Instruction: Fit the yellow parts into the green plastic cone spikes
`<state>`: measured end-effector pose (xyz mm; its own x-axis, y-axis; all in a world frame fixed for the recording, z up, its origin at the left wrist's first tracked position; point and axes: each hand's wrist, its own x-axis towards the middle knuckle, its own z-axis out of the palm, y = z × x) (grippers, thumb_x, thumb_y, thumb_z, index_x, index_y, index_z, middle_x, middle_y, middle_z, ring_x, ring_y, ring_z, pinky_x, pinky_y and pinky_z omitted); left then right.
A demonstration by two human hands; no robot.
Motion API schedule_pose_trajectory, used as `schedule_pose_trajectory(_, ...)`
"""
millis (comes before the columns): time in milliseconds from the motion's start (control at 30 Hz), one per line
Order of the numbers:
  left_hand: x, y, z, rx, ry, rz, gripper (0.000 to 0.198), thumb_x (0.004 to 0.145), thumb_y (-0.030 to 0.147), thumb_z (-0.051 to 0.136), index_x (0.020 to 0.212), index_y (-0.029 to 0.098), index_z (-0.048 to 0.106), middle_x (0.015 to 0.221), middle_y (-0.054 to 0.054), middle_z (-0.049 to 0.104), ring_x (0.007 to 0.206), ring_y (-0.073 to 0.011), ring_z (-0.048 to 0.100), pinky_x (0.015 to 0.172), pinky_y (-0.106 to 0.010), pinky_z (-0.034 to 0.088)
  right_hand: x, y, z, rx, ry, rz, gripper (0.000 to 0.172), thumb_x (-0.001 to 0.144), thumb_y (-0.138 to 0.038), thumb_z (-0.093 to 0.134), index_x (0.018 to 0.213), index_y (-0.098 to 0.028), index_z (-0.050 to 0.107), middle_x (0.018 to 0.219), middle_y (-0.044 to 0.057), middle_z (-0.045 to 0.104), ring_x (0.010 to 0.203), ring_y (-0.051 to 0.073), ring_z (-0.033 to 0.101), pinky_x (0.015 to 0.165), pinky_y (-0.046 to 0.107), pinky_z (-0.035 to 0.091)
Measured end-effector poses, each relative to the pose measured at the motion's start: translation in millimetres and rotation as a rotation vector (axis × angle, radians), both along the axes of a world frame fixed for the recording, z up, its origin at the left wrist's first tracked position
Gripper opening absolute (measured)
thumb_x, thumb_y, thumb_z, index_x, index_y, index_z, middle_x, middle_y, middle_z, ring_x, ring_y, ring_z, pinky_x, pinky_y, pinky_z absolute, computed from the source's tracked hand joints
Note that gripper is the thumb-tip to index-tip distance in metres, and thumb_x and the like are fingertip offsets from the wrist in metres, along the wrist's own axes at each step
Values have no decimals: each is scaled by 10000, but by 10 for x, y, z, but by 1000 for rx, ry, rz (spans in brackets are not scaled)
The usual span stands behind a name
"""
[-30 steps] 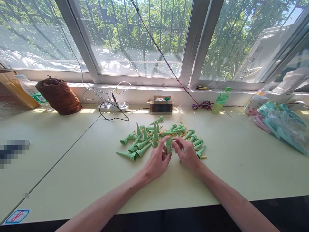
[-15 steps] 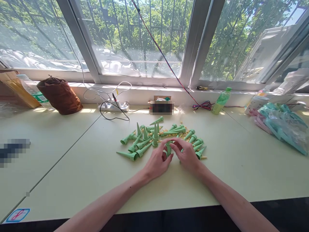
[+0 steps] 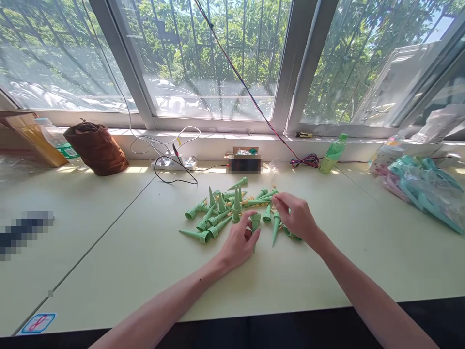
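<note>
My left hand is closed around a green plastic watering spike, its wide ribbed collar up and its point down. My right hand is over the right side of the pile, thumb and fingertips pinched together; what is between them, if anything, is too small to make out. Around both hands lie several more green spikes, some on their sides and a few standing point up, such as the upright spike by my left fingers. Small yellowish pieces are scattered among them.
Behind the pile stands a small box, partly blurred. A power strip with cables, a brown bag and a plastic bottle are left of it. To the right are a green bottle and plastic bags.
My right hand has left the spike in my left hand and moved right and back over the pile, fingers now pinched. My left hand still holds its spike. The view has shifted slightly.
</note>
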<state>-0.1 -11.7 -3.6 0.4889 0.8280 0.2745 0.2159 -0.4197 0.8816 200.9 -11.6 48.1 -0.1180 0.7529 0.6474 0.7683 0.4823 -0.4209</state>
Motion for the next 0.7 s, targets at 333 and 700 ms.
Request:
schedule_pose_trajectory(333,-25,10,21,106,76,14,333,878,197,502,1207,203,445,636,90,416,480,-51,359,478,-171,289,468,607,9,-63,-418,-158,244,980,-247,428,887,-174,642,796,50,653,645,149,537,597,260,280)
schedule_pose_trajectory(700,-48,-21,-5,198,201,15,325,873,203,515,1197,217,489,611,87,418,506,-66,384,515,-180,328,377,503,-191,-238,-549,-29,272,963,-198,489,766,-177,676,810,51,607,723,145,544,658,247,333)
